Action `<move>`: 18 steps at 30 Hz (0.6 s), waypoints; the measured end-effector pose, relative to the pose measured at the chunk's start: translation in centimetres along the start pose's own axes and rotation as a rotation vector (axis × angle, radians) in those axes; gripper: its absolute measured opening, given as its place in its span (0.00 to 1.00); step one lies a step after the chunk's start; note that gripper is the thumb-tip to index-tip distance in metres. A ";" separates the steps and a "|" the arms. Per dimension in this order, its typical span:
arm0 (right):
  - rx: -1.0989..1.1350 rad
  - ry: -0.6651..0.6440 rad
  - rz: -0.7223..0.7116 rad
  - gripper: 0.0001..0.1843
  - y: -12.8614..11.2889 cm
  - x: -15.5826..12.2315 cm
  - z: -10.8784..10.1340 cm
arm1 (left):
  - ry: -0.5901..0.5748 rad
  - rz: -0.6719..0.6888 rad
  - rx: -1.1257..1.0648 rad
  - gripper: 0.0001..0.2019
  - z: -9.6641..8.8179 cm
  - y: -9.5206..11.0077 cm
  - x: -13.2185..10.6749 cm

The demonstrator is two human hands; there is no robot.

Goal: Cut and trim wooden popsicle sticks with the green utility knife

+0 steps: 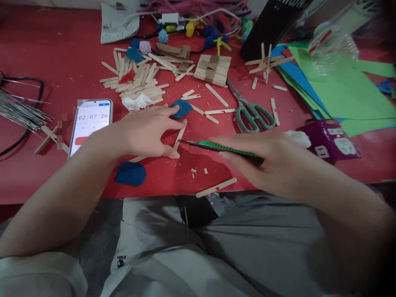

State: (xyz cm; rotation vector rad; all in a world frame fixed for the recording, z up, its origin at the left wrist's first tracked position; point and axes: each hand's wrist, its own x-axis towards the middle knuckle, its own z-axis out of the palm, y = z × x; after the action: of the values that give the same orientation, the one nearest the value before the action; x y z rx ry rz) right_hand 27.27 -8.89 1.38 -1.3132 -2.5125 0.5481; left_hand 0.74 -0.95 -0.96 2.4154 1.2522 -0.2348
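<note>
Pressing a light, stiff, probably splintery wooden stick point(180, 136) onto the red worktop point(46, 49), the left hand point(145, 133) lay flat, fingers spread beside the cut; the right hand point(266, 163) clasped a green cutter point(222, 147).

Left hand point(148, 132) flat, splayed; right hand point(260, 161) palm-down, curled in grip.

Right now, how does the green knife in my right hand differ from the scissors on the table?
The knife is gripped in the right hand, its tip at the wooden stick pinned by the left hand; the scissors lie untouched on the red table. The knife shows one thin blade; the scissors have two shut blades and loop handles. Both have green handles and metal blades.
</note>
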 end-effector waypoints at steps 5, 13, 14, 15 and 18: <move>0.004 -0.013 0.012 0.19 -0.1 0.0 0.0 | -0.006 -0.014 -0.016 0.40 -0.1 0.1 0.0; 0.029 -0.024 0.018 0.20 -0.2 0.0 0.0 | -0.018 -0.013 0.020 0.41 -0.2 0.2 0.0; 0.029 -0.023 0.021 0.20 -0.2 0.0 0.0 | -0.014 -0.011 0.011 0.41 -0.2 0.2 -0.1; 0.026 -0.017 0.022 0.20 -0.3 0.0 0.0 | -0.010 -0.009 0.000 0.40 -0.1 0.1 -0.1; 0.014 0.009 0.012 0.19 -0.3 0.0 0.1 | 0.001 0.001 -0.013 0.40 0.0 -0.1 -0.1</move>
State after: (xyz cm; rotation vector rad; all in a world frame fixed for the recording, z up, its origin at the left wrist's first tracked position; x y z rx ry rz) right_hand 26.99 -9.08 1.46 -1.3237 -2.4907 0.5611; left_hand 0.61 -0.98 -0.96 2.4056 1.2488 -0.2248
